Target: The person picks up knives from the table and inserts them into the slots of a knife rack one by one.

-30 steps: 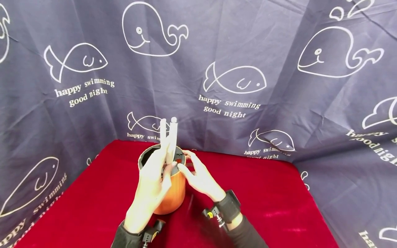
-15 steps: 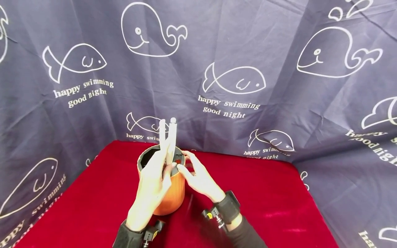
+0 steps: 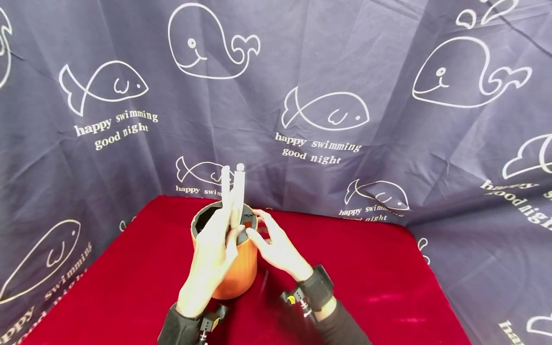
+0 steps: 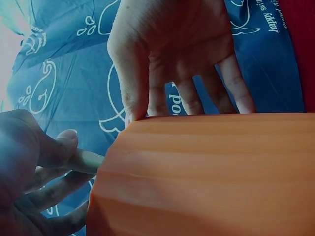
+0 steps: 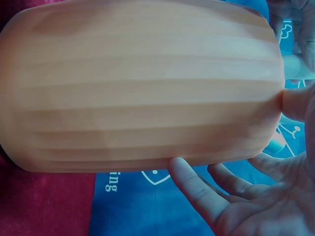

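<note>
An orange ribbed pen holder (image 3: pixel 239 273) with a dark divided insert (image 3: pixel 247 217) stands upright. My left hand (image 3: pixel 210 251) pinches white pen-like sticks (image 3: pixel 238 194) over its opening; two upper ends show, one with a rounded tip. The left wrist view shows a pale stick (image 4: pixel 88 161) between the left fingers at the rim; the sticks' lower ends are hidden. My right hand (image 3: pixel 280 245) holds the holder's right side, thumb at the rim and fingers along the outer wall. In the right wrist view, fingertips (image 5: pixel 182 169) touch the ribbed wall. A small red patch shows inside the insert.
The holder stands on a red cloth-covered table (image 3: pixel 345 268). Behind and at both sides hangs a dark blue curtain (image 3: pixel 276 57) printed with white whales, fish and lettering. Both wrists wear black straps (image 3: pixel 316 287) with small camera mounts.
The picture shifts very slightly. Both hands keep their places, with the sticks and the holder almost unmoved.
</note>
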Demonstrator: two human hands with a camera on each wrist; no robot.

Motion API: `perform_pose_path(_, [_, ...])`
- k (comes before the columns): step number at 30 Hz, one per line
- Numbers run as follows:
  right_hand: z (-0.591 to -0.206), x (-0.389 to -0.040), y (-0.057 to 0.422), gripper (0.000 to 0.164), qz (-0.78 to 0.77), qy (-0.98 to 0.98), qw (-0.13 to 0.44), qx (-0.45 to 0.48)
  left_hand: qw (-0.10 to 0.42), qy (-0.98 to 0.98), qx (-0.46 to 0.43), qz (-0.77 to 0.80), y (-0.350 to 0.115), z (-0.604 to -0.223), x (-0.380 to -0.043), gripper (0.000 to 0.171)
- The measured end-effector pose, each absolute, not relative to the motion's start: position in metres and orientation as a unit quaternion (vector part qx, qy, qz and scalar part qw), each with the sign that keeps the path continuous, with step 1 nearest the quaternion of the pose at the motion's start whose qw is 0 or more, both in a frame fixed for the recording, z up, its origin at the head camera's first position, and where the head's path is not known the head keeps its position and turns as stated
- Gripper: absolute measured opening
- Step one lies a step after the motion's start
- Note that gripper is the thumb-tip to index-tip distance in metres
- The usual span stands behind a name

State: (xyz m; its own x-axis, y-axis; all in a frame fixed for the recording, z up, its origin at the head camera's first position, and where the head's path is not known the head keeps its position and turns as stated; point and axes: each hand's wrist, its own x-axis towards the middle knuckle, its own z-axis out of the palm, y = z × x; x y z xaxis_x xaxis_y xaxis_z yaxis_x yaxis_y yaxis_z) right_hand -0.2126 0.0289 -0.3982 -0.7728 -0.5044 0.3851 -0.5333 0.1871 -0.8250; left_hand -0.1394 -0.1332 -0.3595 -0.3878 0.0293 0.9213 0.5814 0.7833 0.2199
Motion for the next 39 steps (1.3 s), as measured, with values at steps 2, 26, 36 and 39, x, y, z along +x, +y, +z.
perform_pose_path(2, [-0.399,-0.213,0.029,0.052,0.544,-0.769,0.01,0.335,0.519,-0.788,-0.194,-0.267,-0.133,-0.359,-0.14,0.076])
perform_pose_path(26, [-0.401,-0.211,0.027,0.053,0.547,-0.772,0.007,0.325,0.468,-0.816,-0.186,-0.283,-0.142,-0.356,-0.155,0.07])
perform_pose_path(36, [-0.379,-0.199,0.03,0.053,0.542,-0.776,0.003,0.323,0.466,-0.816,-0.169,-0.296,-0.141,-0.354,-0.159,0.067])
perform_pose_path(39, [-0.366,-0.19,0.031,0.053,0.54,-0.778,-0.005,0.323,0.472,-0.82,-0.15,-0.288,-0.14,-0.354,-0.158,0.068])
